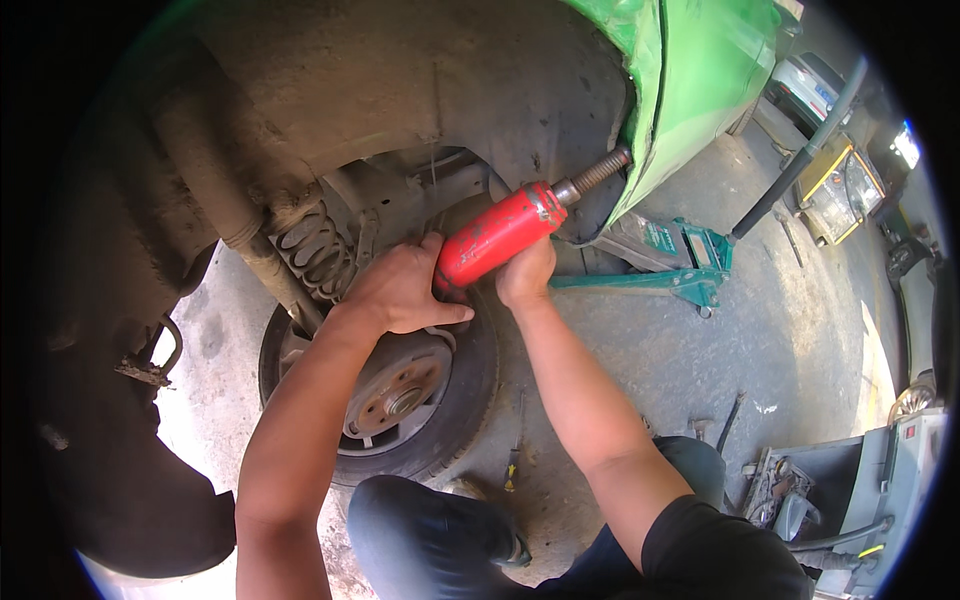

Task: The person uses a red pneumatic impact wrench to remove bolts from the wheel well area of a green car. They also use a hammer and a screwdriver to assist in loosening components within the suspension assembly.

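Both my hands are on a red hydraulic ram, tilted up to the right inside a car's wheel well. Its threaded metal rod reaches the inner edge of the green body panel. My left hand grips the lower end, thumb and fingers apart around it. My right hand holds the underside of the cylinder; its fingers are mostly hidden. Below my left hand are a rusty wheel hub and a tire lying beneath it. A coil spring and a shock absorber stand to the left.
A green floor jack reaches under the car, its handle slanting up right. A screwdriver lies on the floor near my knees. At lower right is an open drawer with metal parts. A yellow-edged machine stands farther back.
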